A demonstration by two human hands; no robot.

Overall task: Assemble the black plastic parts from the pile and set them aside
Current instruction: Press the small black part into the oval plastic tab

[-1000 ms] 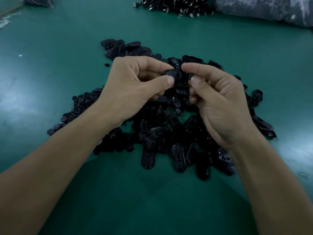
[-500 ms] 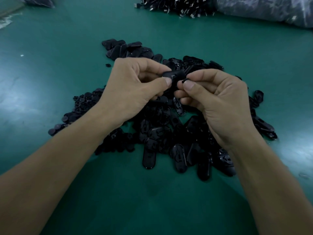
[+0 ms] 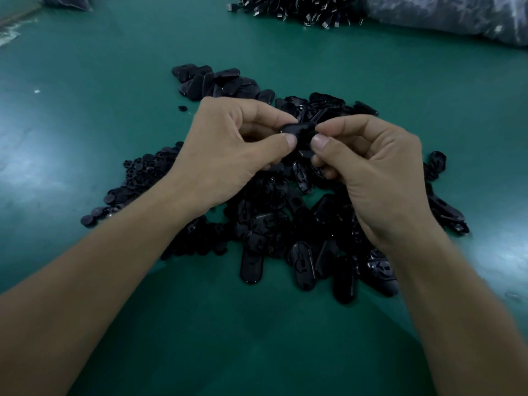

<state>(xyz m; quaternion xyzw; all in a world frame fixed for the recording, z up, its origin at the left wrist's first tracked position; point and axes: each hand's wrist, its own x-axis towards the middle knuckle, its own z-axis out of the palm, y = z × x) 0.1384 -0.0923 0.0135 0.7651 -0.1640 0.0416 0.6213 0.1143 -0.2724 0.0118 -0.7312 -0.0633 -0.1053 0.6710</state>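
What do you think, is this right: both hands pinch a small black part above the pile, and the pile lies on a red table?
Not quite. The table is green, not red, as the head view shows. The rest holds: the left hand and the right hand both pinch the small black part above the pile.
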